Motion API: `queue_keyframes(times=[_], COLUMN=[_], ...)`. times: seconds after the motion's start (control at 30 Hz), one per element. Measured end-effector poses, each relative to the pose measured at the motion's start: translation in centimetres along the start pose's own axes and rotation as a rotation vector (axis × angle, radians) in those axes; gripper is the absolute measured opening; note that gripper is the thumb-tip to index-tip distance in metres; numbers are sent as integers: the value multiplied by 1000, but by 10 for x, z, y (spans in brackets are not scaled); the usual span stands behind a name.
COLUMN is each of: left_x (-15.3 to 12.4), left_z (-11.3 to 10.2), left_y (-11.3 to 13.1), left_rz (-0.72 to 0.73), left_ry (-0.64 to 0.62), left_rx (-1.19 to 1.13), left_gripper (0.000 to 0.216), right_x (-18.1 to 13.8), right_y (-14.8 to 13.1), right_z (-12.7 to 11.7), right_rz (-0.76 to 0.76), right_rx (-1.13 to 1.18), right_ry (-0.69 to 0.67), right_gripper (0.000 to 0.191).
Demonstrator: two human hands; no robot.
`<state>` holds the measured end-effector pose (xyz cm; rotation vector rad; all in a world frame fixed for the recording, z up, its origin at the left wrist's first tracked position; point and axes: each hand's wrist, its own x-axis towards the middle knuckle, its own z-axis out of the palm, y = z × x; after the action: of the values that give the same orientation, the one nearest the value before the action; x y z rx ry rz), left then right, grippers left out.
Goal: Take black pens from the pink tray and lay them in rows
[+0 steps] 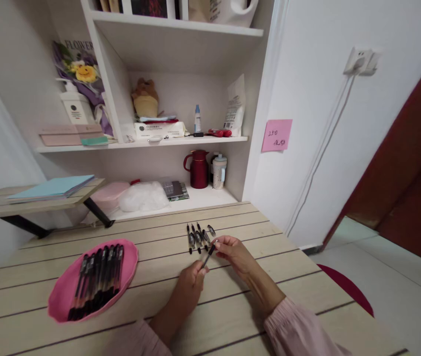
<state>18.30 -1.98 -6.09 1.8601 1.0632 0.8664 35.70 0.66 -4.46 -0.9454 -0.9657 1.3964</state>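
Observation:
My left hand (191,285) and my right hand (233,251) both pinch one black pen (209,254) above the wooden table (232,316). The left fingers hold its lower end, the right fingers its upper end. Just beyond the hands lie several black pens (197,238) side by side on the table. At the left a pink oval tray (62,296) holds several more black pens (99,277) in a row.
A white shelf unit (173,141) rises behind the table with a red jug (198,169), a cup, bottles, books and a plastic bag. A pink note (276,135) is stuck to the wall. A low side table with blue folders (53,187) stands at left.

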Motion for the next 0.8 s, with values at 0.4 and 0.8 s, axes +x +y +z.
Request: queue_keyframes(times=[0.4, 0.8], left_x=[2, 2], left_z=[1, -1], left_y=[-4, -6], left_rz=[24, 28], left_ry=[-19, -32], left_rx=[36, 36], left_gripper=[24, 24], right_x=[0, 0], right_y=[2, 3], right_z=[1, 2], right_rz=[22, 13], right_rx=[58, 70], right_ry=[-24, -41], right_gripper=[24, 31])
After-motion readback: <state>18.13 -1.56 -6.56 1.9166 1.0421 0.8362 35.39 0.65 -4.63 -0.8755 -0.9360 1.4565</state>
